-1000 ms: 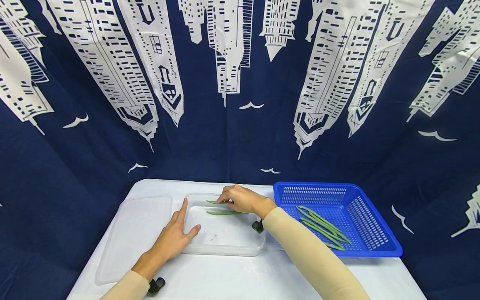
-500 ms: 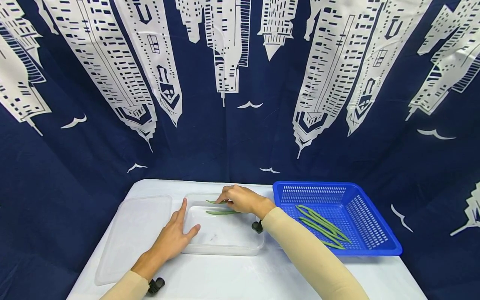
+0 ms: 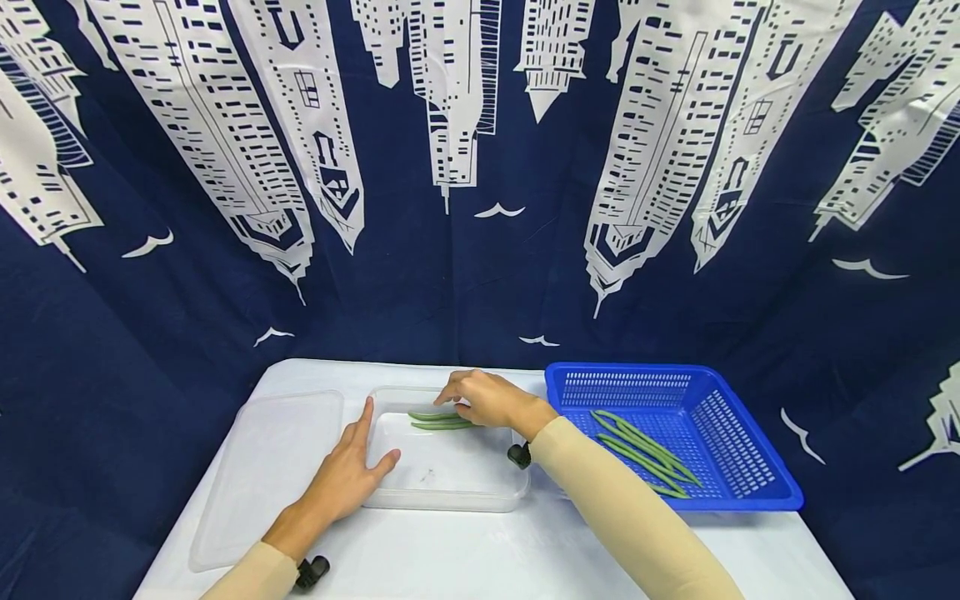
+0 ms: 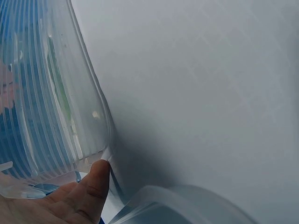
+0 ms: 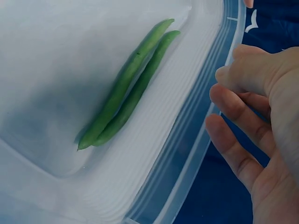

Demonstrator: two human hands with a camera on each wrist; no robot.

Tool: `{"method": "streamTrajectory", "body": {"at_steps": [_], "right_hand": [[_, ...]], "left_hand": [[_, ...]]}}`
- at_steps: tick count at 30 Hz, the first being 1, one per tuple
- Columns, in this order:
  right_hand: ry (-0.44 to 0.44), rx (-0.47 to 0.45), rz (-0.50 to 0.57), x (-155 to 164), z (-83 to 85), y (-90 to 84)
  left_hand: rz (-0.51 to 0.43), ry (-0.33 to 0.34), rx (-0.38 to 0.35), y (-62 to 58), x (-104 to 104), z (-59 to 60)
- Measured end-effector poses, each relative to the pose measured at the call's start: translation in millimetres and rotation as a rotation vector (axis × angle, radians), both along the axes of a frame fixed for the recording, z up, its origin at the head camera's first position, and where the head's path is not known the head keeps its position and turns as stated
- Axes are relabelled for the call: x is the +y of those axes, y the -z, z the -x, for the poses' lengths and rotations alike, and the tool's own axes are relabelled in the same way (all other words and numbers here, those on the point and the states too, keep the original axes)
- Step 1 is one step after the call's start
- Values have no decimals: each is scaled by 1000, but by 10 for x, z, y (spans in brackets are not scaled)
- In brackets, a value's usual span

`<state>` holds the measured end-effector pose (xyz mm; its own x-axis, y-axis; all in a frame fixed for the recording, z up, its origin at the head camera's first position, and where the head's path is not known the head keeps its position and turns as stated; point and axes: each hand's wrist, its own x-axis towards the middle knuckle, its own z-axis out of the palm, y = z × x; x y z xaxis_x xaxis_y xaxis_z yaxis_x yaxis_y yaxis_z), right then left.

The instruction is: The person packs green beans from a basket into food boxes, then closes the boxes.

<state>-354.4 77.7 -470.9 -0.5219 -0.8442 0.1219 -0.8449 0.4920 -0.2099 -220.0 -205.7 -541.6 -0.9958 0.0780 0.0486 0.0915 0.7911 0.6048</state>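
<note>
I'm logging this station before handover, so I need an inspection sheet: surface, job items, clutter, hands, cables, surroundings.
Surface: white table.
Job items: two green beans side by side in the clear plastic container; more beans in the blue perforated basket; translucent lid lying flat, off the container.
Clutter: nothing seen.
Hands: left hand touches the container; right hand is over it, holding nothing.
Cables: nothing seen.
Surroundings: navy cloth with white skyline print.
</note>
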Motion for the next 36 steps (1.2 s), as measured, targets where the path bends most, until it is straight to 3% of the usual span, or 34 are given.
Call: {"method": "streamTrajectory", "body": {"at_steps": [18,36], "right_hand": [[-8,-50,74,265,-163,-210],[36,10,59,740,-339,-347]], "left_hand": [[-14,-11,-3,24,2,0],[-16,-15,1,24,9,-6]]}}
